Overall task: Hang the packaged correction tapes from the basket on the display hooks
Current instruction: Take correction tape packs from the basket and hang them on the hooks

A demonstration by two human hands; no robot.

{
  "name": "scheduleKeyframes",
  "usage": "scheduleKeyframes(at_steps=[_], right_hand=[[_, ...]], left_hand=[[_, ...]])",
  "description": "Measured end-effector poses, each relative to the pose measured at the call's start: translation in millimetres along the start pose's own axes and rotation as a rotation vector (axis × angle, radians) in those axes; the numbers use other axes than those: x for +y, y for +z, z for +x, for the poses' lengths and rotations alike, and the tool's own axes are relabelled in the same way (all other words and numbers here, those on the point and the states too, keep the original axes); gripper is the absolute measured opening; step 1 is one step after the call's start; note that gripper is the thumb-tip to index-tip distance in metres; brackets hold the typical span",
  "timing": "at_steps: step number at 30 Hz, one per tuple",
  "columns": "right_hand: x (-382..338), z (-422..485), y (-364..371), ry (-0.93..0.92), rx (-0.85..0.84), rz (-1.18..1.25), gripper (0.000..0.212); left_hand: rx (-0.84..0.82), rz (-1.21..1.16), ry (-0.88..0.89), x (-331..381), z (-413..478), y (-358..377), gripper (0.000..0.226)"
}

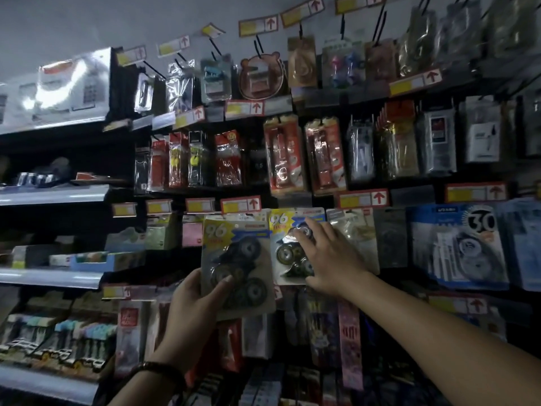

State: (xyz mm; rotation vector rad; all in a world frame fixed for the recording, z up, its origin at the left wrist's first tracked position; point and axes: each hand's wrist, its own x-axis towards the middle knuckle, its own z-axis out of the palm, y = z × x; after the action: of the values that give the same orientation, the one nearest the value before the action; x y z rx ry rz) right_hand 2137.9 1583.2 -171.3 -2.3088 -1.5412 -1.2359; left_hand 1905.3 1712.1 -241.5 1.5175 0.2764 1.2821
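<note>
My left hand (196,306) grips a correction tape pack (237,262) by its lower left corner and holds it upright in front of the display wall. The pack is a card marked "96" with three dark tape rolls under a blister. To its right a matching "96" pack (285,247) hangs on the display. My right hand (328,256) lies flat on that pack's front with its fingers spread, covering its right half. The hook that carries it is hidden. The basket is out of view.
Hooks with packaged stationery and yellow-red price tags (240,204) cover the wall. A blue "30" pack (456,244) hangs at the right. Grey shelves (52,194) with boxed goods stick out at the left. More packs (348,341) hang below my hands.
</note>
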Motion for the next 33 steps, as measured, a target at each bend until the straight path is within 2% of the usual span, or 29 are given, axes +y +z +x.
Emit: scheduleKeyframes(at_steps=[21, 23, 25, 28, 29, 31, 33], right_hand=[[1, 33, 21, 0.043, -0.052, -0.071, 0.11], [1, 30, 19, 0.049, -0.059, -0.056, 0.105], [0, 23, 17, 0.023, -0.036, -0.016, 0.09], [-4, 6, 14, -0.088, 0.143, 0.071, 0.063], [-7, -1, 13, -0.126, 0.204, 0.123, 0.064], [-15, -14, 12, -0.215, 0.256, 0.229, 0.082], [-20, -25, 13, -0.31, 0.187, 0.255, 0.106]], left_hand=[[-0.068, -0.004, -0.091, -27, 8, 14, 0.02], [-0.064, -0.008, -0.094, -31, 9, 14, 0.019], [-0.057, -0.007, -0.097, -36, 11, 14, 0.021], [-0.059, -0.017, -0.094, -38, 12, 16, 0.021], [-0.057, -0.02, -0.089, -38, 13, 18, 0.02], [-0.054, -0.009, -0.067, -37, 13, 25, 0.018], [-0.053, -0.013, -0.055, -38, 14, 34, 0.018]])
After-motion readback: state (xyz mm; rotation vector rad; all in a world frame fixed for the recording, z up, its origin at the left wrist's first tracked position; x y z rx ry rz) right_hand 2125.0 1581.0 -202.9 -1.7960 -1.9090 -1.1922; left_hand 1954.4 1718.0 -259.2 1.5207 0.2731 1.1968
